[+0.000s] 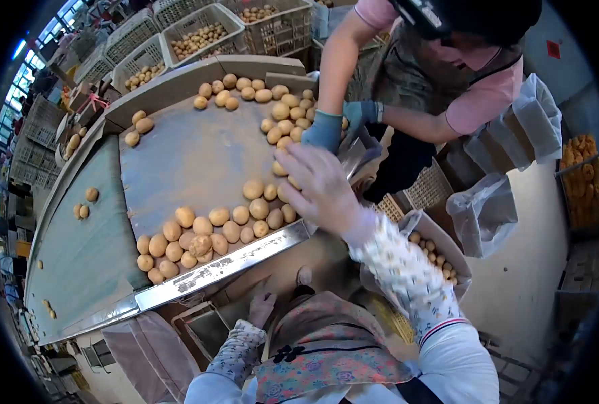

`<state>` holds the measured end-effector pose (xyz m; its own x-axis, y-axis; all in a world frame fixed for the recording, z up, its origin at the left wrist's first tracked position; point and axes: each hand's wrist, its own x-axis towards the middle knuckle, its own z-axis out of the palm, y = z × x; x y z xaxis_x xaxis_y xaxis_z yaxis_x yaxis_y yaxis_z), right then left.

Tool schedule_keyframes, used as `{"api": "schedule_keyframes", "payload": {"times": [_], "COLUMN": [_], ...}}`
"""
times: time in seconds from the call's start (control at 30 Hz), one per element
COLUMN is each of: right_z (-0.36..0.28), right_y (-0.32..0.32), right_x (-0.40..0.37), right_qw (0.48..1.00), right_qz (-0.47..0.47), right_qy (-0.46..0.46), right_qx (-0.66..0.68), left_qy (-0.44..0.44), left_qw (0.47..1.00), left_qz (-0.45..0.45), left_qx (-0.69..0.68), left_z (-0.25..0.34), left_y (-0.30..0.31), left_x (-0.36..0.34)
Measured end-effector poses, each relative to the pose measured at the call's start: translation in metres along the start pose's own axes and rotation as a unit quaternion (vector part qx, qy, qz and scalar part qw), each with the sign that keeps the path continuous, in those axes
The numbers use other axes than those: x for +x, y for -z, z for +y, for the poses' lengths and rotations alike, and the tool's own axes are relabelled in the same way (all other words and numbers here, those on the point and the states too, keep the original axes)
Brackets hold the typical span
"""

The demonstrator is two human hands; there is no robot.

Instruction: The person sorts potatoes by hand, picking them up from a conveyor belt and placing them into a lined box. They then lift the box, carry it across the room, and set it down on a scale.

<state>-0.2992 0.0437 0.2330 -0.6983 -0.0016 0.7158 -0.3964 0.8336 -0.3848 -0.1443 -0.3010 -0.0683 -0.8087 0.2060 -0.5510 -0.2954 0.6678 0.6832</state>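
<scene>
My right hand point(319, 185), in a thin pale glove, reaches over the right end of a sorting table point(185, 161). Its fingers and thumb are apart, over and beside several potatoes point(253, 189); whether it touches one is partly hidden. Below the table's metal edge point(225, 262), my left hand point(262, 308) hangs low in front of my apron, also in a pale glove. Its fingers are too small and shaded to read, and no object shows in it. A row of potatoes point(202, 244) lies along the near edge, and another cluster point(289, 111) lies at the far right corner.
Across the corner stands a co-worker point(441, 87), whose blue-gloved hands point(326, 128) are among potatoes close to my right hand. A potato-filled container point(430, 256) sits beneath my right forearm. Plastic crates point(202, 37) stand behind the table; a green belt point(84, 236) extends left.
</scene>
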Motion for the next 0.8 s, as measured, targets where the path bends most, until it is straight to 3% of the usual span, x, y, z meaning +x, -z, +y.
{"api": "schedule_keyframes", "payload": {"times": [0.07, 0.13, 0.2, 0.23, 0.27, 0.3, 0.33, 0.37, 0.43, 0.47, 0.53, 0.6, 0.63, 0.73, 0.8], "right_z": [-0.001, 0.019, 0.011, 0.000, -0.013, -0.034, -0.040, -0.052, -0.024, -0.003, 0.039, 0.111, 0.133, 0.167, 0.152], "right_y": [0.034, 0.064, 0.095, 0.098, 0.114, 0.124, 0.075, 0.087, 0.135, 0.155, 0.188, 0.225, 0.226, 0.221, 0.185], "right_x": [-0.094, -0.218, -0.337, -0.393, -0.418, -0.426, -0.509, -0.477, -0.439, -0.443, -0.461, -0.531, -0.558, -0.614, -0.604], "right_qw": [0.997, 0.951, 0.823, 0.743, 0.724, 0.716, 0.714, 0.732, 0.704, 0.684, 0.644, 0.716, 0.696, 0.623, 0.670], "right_qz": [-0.025, -0.022, -0.119, -0.161, -0.328, -0.414, -0.238, -0.219, -0.185, -0.123, 0.038, -0.126, -0.111, -0.079, -0.021], "right_qy": [-0.074, -0.264, -0.467, -0.567, -0.547, -0.513, -0.624, -0.597, -0.685, -0.718, -0.761, -0.659, -0.659, -0.635, -0.634], "right_qx": [-0.024, -0.161, -0.300, -0.317, -0.263, -0.229, -0.211, -0.245, -0.036, 0.028, 0.070, -0.193, -0.261, -0.449, -0.386], "left_qy": [-0.053, -0.108, -0.182, -0.169, -0.152, -0.278, -0.382, -0.480, -0.485, -0.410, -0.344, -0.248, -0.270, -0.271, -0.305], "left_qw": [0.998, 0.981, 0.969, 0.955, 0.936, 0.907, 0.868, 0.819, 0.808, 0.849, 0.853, 0.882, 0.878, 0.854, 0.842], "left_qz": [-0.024, -0.109, -0.103, -0.191, -0.268, -0.248, -0.221, -0.176, -0.131, -0.134, -0.182, -0.185, -0.122, -0.067, -0.044], "left_qx": [0.035, 0.120, 0.131, 0.151, 0.171, 0.195, 0.229, 0.261, 0.309, 0.306, 0.347, 0.356, 0.375, 0.439, 0.442], "left_z": [0.023, 0.041, 0.074, 0.116, 0.156, 0.172, 0.190, 0.208, 0.252, 0.269, 0.285, 0.307, 0.293, 0.297, 0.291], "left_y": [-0.009, -0.027, -0.063, -0.081, -0.101, -0.129, -0.161, -0.192, -0.261, -0.297, -0.363, -0.410, -0.425, -0.425, -0.423], "left_x": [0.010, 0.035, 0.051, 0.056, 0.058, 0.058, 0.059, 0.060, 0.066, 0.068, 0.087, 0.094, 0.103, 0.104, 0.116]}}
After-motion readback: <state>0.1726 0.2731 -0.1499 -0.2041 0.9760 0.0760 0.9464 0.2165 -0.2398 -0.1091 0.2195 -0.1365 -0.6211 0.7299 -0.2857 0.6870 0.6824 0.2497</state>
